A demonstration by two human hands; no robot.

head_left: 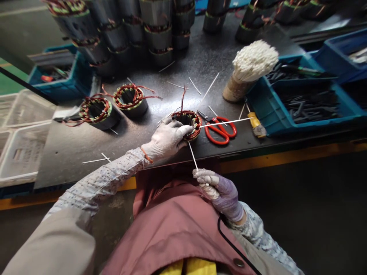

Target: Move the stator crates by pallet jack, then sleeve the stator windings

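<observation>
My left hand, in a white knit glove, grips a motor stator near the table's front edge. Its thumb reaches over the ring of copper windings; part of the stator is hidden under the fingers. A twisted wire lead stands up from the windings. My right hand, in a white and purple glove, is closed below the table edge. It pinches a thin white cable tie that runs up to the stator's near side. Another white tie sticks out to the right, across red-handled scissors.
Two more stators stand to the left, with stacked stators behind. A bundle of white ties stands at right beside blue bins of dark parts. A yellow-handled tool and loose white strips lie about. White baskets are far left.
</observation>
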